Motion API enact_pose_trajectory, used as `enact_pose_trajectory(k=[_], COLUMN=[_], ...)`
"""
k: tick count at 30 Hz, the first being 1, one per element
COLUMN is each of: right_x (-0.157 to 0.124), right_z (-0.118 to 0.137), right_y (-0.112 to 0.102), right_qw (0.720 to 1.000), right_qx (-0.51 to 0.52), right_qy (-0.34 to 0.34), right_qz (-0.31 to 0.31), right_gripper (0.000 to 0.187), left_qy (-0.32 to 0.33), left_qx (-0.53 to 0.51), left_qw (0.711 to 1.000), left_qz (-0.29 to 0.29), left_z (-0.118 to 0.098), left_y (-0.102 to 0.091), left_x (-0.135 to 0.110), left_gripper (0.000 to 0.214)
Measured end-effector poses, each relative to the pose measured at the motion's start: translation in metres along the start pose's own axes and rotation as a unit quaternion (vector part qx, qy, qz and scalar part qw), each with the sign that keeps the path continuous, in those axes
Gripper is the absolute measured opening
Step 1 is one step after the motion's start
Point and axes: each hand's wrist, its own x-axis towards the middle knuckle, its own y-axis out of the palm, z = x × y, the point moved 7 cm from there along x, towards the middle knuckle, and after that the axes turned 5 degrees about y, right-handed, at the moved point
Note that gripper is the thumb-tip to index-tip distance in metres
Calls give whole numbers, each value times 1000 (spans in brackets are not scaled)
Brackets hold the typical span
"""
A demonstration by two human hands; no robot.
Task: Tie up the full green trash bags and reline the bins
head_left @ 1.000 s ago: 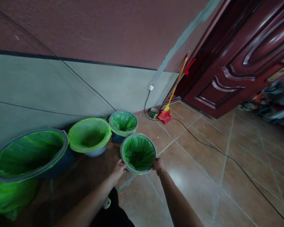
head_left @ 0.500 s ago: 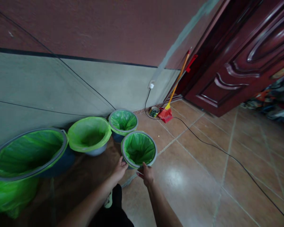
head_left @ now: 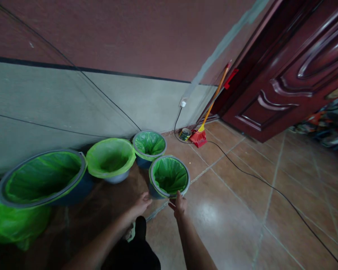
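Observation:
A round trash bin with a grey rim and a green bag lining stands on the floor in front of me. My right hand is at its near rim, thumb over the edge and fingers against the outside. Just left of the bin, my left hand has loosely bent fingers and appears apart from the bin's wall. Behind it is another lined bin. A paler bin with its bag folded over the rim sits to the left, beside a large lined bin.
A green bag hangs or lies at the far left. Against the wall are a small can and a red broom. A black cable crosses the tiled floor. At the right is a dark red door.
My left hand has come away from the bin's side. My right hand stays at the rim. The whole view has shifted slightly, so the bins appear farther right.

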Motion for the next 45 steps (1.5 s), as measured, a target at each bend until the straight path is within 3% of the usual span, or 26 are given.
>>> enact_pose_trajectory(k=[4, 8, 10, 15, 18, 21, 24, 28, 31, 35, 38, 42, 45], right_x=[-49, -109, -132, -173, -206, -252, -306, -376, -421, -468, -500, -539, -568], right_z=[-35, -89, -101, -74, -46, -34, -40, -74, -115, -183, -233, -293, -331], right_y=[12, 38, 55, 105, 145, 190, 236, 284, 310, 338, 366, 419, 465], right_qw=[998, 979, 972, 968, 957, 933, 901, 852, 808, 732, 681, 641, 624], right_qx=[-3, -71, -83, -76, -91, -121, -148, -229, -308, -428, -474, -511, -523], right_qy=[65, 162, 178, 132, 76, 40, 20, -19, -50, -72, -88, -97, -105], right_qz=[25, 100, 132, 199, 266, 337, 408, 471, 500, 526, 551, 565, 571], right_gripper=[24, 13, 14, 14, 12, 7, 5, 14, 15, 9, 6, 4, 5], left_qy=[-59, -65, -71, 4, 57, 86, 72, 40, 46, 68, 77, 73, 56], left_qx=[16, 17, 5, -41, -107, -187, -258, -333, -379, -425, -440, -470, -492], left_qw=[997, 991, 985, 968, 946, 909, 854, 782, 735, 682, 666, 650, 627], left_qz=[-51, -116, -158, -246, -300, -361, -447, -525, -560, -591, -597, -593, -602], left_z=[-10, -36, -50, -92, -96, -74, -26, 46, 84, 110, 114, 114, 122], left_y=[-58, -136, -176, -261, -304, -346, -385, -418, -438, -475, -512, -574, -626], left_x=[-31, -70, -93, -174, -240, -303, -358, -408, -432, -455, -462, -448, -425], left_gripper=[33, 18, 14, 16, 19, 18, 11, 8, 10, 8, 4, 8, 25])
